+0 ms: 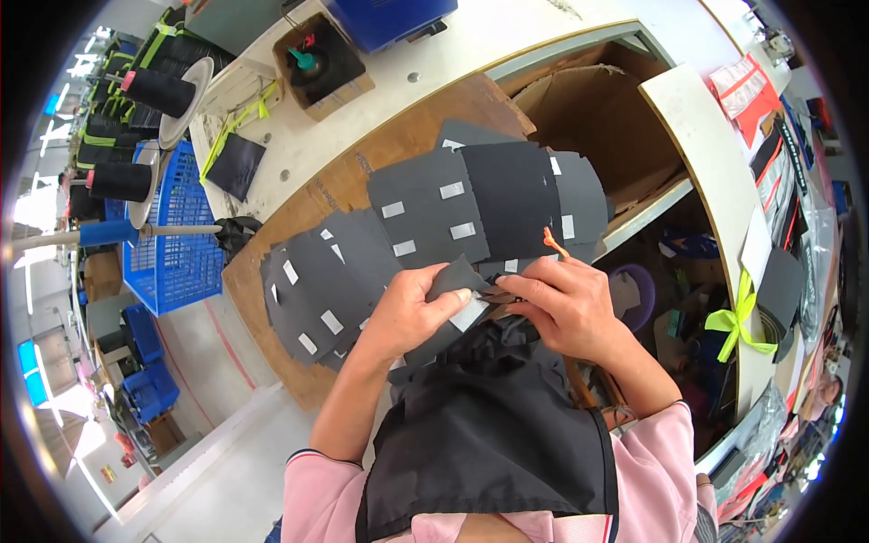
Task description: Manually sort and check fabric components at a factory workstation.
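Pinched between thumb and fingers, a dark grey piece (pixel 457 274) sits in the left grip (pixel 407 312), over the near edge of the brown tabletop (pixel 471 104) and just above a black apron (pixel 489 443). Fingertips of the right grip (pixel 570 303) press together beside that piece on a small dark item (pixel 494 288); the fingers hide most of it, so I cannot tell what it is. One orange cord (pixel 553 241) shows above the knuckles, its lower end out of sight. Both hands cover part of what lies beneath, and the grey panels (pixel 353 262) at left overlap too closely to count. One middle panel (pixel 421 213) bears four pale patches; one black panel (pixel 511 195) lies right of it. Farther off are two black thread cones (pixel 158 93), one blue basket (pixel 186 217) and one cardboard box (pixel 339 100). One blue object (pixel 389 20) is cut off at the top.
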`<move>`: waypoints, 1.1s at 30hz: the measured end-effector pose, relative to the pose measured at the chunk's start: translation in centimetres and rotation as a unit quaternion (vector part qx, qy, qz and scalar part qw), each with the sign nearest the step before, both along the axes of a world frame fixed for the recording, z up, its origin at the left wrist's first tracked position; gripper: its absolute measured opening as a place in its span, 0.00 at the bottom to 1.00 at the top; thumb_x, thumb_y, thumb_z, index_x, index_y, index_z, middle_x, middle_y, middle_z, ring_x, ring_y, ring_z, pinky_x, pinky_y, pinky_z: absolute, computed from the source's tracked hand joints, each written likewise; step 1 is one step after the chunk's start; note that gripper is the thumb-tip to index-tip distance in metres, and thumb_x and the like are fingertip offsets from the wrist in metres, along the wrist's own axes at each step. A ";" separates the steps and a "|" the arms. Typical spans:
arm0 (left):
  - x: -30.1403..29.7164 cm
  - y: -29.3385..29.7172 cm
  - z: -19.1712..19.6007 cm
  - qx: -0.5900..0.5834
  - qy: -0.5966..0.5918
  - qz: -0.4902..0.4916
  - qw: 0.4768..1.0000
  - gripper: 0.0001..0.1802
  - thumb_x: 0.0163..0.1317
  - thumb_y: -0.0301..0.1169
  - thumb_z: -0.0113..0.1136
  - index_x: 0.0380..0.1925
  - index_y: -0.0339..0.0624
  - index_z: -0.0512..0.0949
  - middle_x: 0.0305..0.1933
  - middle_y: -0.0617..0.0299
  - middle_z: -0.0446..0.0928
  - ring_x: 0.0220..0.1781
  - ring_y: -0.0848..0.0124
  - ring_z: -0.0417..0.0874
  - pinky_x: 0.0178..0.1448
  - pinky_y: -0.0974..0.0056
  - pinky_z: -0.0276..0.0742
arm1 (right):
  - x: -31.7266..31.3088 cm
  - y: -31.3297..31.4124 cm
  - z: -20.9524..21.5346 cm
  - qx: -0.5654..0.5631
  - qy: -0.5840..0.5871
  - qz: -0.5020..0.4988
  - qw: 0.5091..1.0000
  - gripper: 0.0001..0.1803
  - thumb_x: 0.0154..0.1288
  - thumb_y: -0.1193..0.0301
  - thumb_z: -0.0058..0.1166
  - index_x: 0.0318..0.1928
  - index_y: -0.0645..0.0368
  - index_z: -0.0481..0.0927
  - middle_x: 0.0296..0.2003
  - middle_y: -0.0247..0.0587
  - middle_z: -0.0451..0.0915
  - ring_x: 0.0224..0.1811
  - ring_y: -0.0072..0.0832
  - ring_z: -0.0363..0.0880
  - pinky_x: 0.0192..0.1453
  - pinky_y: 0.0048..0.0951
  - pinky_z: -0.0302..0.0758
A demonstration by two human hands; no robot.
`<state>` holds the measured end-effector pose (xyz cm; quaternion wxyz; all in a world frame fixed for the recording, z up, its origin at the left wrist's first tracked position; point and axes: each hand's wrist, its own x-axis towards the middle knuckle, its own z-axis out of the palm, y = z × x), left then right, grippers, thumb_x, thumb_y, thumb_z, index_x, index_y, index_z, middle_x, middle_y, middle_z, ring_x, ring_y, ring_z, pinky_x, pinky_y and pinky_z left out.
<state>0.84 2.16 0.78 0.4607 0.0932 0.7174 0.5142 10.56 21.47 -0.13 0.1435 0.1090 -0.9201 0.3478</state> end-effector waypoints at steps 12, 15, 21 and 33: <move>0.3 0.0 -0.2 0.039 -0.045 0.055 0.997 0.12 0.56 0.29 0.55 0.39 0.34 0.76 0.29 0.67 0.75 0.32 0.80 0.71 0.38 0.71 0.68 | 0.4 0.6 0.1 -0.054 -0.008 0.035 0.998 0.16 0.40 0.73 0.65 0.35 0.53 0.80 0.23 0.28 0.71 0.20 0.27 0.70 0.24 0.27 0.65; 0.3 0.3 -0.1 0.033 -0.034 0.038 0.998 0.12 0.56 0.30 0.55 0.38 0.34 0.76 0.29 0.67 0.75 0.32 0.80 0.70 0.37 0.71 0.67 | 0.1 0.2 0.2 -0.029 0.016 -0.005 0.999 0.17 0.40 0.73 0.65 0.37 0.53 0.79 0.24 0.29 0.71 0.21 0.27 0.71 0.24 0.27 0.66; 0.2 0.0 -0.4 0.023 -0.048 0.016 0.998 0.12 0.56 0.29 0.55 0.37 0.33 0.76 0.28 0.68 0.74 0.31 0.80 0.70 0.37 0.71 0.67 | -0.1 0.2 0.3 -0.006 0.002 0.015 1.000 0.18 0.39 0.76 0.65 0.37 0.56 0.81 0.25 0.32 0.74 0.22 0.29 0.72 0.26 0.27 0.68; 0.5 0.3 -0.2 0.044 -0.078 0.072 0.993 0.10 0.56 0.28 0.55 0.36 0.34 0.76 0.30 0.68 0.75 0.33 0.80 0.70 0.38 0.72 0.67 | 1.2 -1.5 -0.6 -0.027 0.017 -0.073 0.997 0.18 0.41 0.73 0.65 0.38 0.57 0.79 0.24 0.33 0.72 0.20 0.28 0.71 0.23 0.27 0.67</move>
